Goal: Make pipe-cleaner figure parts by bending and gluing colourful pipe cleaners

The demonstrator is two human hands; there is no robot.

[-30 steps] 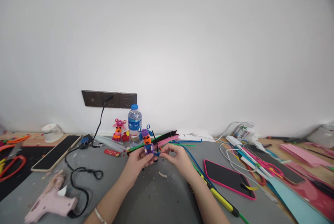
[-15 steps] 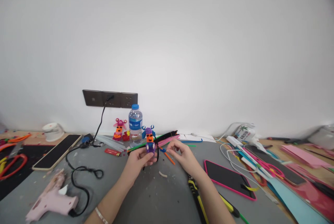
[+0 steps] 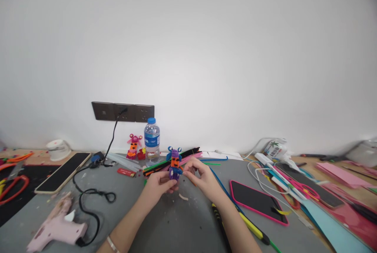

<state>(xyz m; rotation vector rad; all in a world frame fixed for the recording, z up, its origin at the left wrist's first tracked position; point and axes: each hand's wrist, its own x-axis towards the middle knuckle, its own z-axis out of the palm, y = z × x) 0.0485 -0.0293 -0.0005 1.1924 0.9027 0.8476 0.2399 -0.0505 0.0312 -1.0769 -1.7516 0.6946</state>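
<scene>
One small figure (image 3: 175, 161): purple, orange and blue, it stood nearly upright between your hands, above the grey mat (image 3: 176, 225).
Left hand (image 3: 161, 184): you pinched the figure's purple lower part between thumb and fingers.
Right hand (image 3: 201, 176): your thumb and forefinger came close together beside the figure's blue piece; whether they gripped it, I could not tell.
Coloured strips (image 3: 190, 153): a bundle of black, pink and green lay just behind the figure.
Water bottle (image 3: 152, 141): it stood upright near the wall, left of the figure, blue cap on.
Second figure (image 3: 134, 147): pink and orange, it stood left of the bottle.
Glue gun (image 3: 59, 227): pale pink, it lay on its side, well left of your left forearm.
Pink-edged phone (image 3: 259, 202): it lay flat, right of your right forearm.
</scene>
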